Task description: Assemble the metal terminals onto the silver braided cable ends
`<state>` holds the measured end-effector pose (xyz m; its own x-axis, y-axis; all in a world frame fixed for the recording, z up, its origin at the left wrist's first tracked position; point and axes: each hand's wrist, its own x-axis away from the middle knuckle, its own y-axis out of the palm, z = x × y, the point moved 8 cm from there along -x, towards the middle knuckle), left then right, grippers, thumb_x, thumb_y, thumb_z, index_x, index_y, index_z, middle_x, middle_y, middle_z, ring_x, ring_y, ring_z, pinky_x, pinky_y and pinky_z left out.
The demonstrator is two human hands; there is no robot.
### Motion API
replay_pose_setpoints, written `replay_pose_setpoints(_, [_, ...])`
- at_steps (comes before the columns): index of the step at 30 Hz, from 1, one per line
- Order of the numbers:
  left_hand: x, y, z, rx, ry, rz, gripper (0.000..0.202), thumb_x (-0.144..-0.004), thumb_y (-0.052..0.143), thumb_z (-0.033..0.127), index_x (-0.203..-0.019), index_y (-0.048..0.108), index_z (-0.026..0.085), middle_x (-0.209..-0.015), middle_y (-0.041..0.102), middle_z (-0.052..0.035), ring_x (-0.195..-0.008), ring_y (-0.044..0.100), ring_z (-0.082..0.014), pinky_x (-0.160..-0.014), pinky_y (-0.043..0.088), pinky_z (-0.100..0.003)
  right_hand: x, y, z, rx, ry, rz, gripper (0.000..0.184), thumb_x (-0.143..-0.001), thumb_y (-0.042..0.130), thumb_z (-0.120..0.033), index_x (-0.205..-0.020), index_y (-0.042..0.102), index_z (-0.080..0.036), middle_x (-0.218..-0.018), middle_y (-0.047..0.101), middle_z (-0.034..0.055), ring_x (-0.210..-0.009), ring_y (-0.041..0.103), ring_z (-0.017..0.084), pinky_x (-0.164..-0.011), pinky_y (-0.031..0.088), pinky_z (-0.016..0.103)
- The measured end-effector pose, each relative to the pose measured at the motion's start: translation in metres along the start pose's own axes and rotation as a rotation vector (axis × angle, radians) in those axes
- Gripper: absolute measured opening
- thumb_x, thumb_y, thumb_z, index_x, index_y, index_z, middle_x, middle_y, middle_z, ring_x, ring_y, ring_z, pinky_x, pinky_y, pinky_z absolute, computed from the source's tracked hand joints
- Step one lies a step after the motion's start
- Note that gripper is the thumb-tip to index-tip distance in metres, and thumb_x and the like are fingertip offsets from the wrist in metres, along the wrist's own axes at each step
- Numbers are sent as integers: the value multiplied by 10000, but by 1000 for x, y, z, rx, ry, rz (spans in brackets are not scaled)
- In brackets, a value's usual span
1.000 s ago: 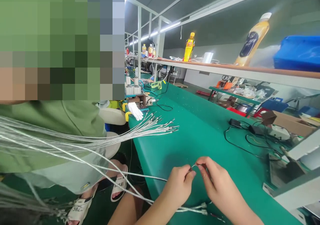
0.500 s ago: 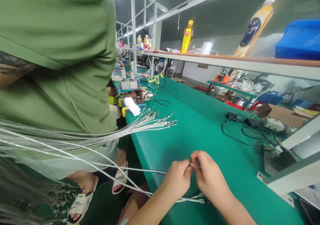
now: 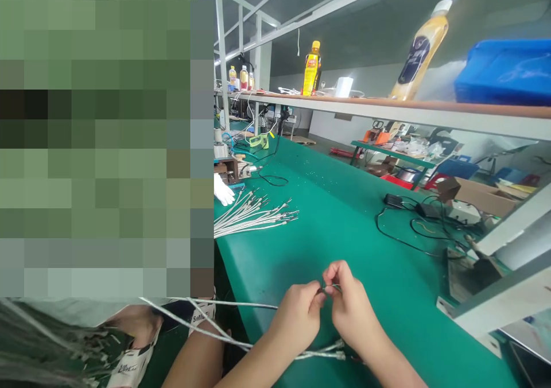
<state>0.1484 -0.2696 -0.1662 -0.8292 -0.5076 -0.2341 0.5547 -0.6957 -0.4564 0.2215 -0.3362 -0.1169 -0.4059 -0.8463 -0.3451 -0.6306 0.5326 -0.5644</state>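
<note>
My left hand and my right hand are close together above the green bench mat. Their fingertips pinch a thin wire end, partly hidden by my fingers. A braided silver cable runs from the left into my hands, and another lies beneath my wrists. A fanned bundle of braided wires with metal terminals lies farther up the mat, out of reach of my fingers.
A person in a green shirt, partly blurred, stands at the left, with a sandalled foot below. Beyond are a white glove and a bench machine. Black cables lie right; a shelf holds bottles and a blue crate.
My hands stay together on the wire end, slightly shifted. The view has swung a little, and the person at the left has moved, with their hanging wires now lower in view.
</note>
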Motion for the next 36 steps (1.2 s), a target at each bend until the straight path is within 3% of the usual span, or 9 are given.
replay_pose_setpoints(13, [2, 4, -2, -45, -32, -7, 265, -954, 401, 282, -716, 485, 200, -658, 558, 15, -603, 491, -111, -566, 232, -245, -1, -15, -6, -29, -33, 26, 372, -618, 364, 22, -856, 323, -261, -829, 468, -9, -736, 436, 177, -637, 394, 264])
replay_pose_setpoints(17, [1, 4, -6, -43, -48, -7, 278, -956, 401, 291, -707, 480, 195, -642, 550, 15, -586, 486, -108, -557, 223, -245, -5, -34, -7, 3, -61, 68, 353, -626, 371, 9, -853, 329, -258, -824, 457, -3, -745, 444, 180, -657, 399, 272])
replay_pose_setpoints(21, [0, 4, -9, -18, -65, -19, 335, -978, 369, 373, -719, 493, 199, -594, 496, 33, -543, 443, -95, -534, 209, -241, -9, -74, -8, 98, -30, 191, 236, -784, 413, -44, -892, 383, -251, -874, 508, 20, -799, 501, 188, -701, 414, 290])
replay_pose_setpoints(24, [0, 1, -5, 2, -62, -36, 372, -984, 345, 440, -720, 457, 203, -579, 439, 44, -525, 393, -94, -521, 194, -245, -10, -87, -14, 190, 31, 185, 76, -925, 454, -189, -960, 444, -255, -915, 557, 26, -781, 528, 187, -699, 425, 300])
replay_pose_setpoints(30, [5, -9, 13, 61, -22, -80, 391, -1013, 233, 430, -908, 553, 231, -733, 537, 27, -706, 495, -119, -622, 291, -225, -10, -68, -22, 237, 30, 100, 161, -975, 445, -303, -1129, 474, -270, -1104, 624, 59, -1012, 581, 220, -817, 474, 343])
replay_pose_setpoints(36, [2, -9, 18, 44, 42, -69, 368, -1009, 269, 345, -843, 568, 210, -832, 559, -1, -798, 514, -133, -686, 349, -219, -11, -51, 7, 307, 181, 85, 244, -953, 491, -388, -1139, 514, -231, -920, 696, 65, -807, 668, 249, -647, 507, 349])
